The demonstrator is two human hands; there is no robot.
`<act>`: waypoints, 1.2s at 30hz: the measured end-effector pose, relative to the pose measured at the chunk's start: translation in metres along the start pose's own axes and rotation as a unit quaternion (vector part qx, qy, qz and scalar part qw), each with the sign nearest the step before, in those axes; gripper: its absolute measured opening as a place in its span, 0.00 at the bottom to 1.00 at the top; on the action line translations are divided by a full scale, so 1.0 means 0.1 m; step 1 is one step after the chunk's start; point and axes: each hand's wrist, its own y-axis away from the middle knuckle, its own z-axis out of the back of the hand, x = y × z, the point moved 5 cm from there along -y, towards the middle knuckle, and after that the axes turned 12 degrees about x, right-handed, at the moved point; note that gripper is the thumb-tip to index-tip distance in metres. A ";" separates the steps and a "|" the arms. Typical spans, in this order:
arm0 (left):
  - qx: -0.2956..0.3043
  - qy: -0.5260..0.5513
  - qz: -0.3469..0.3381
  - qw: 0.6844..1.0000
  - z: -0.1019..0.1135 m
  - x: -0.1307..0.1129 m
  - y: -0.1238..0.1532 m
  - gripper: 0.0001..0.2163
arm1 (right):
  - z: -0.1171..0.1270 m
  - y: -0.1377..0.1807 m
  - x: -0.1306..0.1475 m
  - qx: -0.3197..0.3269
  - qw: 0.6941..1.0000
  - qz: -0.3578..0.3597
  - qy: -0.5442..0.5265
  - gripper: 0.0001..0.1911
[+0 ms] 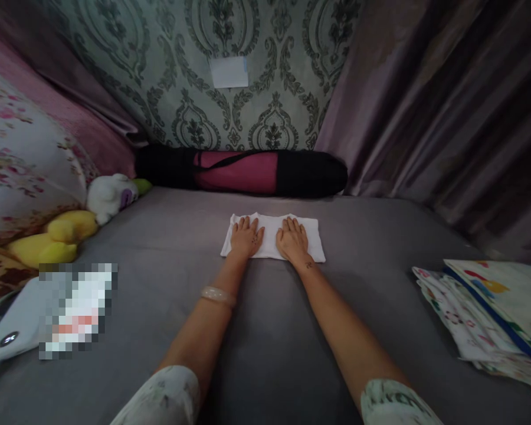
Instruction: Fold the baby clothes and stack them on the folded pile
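Note:
A white folded cloth (270, 236) lies flat on the grey sheet (274, 319), wider than it is deep, with a slightly wavy far edge. My left hand (246, 237) rests palm down on its left half, fingers stretched forward and a little apart. On the right half my right hand (292, 239) presses down flat, its fingers extended and closer together. A strip of the cloth shows between the two hands. Whatever lies under my palms is hidden.
A black and pink long bag (236, 171) lies along the patterned wall. At left are a white plush toy (108, 198), a yellow plush toy (48, 239) and a partly blurred white object (30, 316). Folded printed fabrics (491, 319) are stacked at right, below purple curtains (402, 100).

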 end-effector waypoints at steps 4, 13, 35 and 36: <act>-0.001 0.008 0.022 1.000 -0.01 0.11 -0.02 0.28 | 0.01 0.02 -0.11 -0.007 0.997 -0.073 -0.011 0.30; 0.016 0.020 0.027 0.999 -0.02 0.29 -0.04 0.29 | 0.04 0.00 -0.34 0.075 0.995 -0.065 0.002 0.32; -0.031 -0.003 0.001 1.000 0.18 0.33 -0.04 0.30 | 0.22 0.01 -0.50 0.056 0.998 -0.019 0.002 0.33; -0.021 -0.002 0.001 1.000 0.16 0.34 -0.05 0.30 | 0.20 0.00 -0.49 0.058 0.998 -0.017 -0.001 0.33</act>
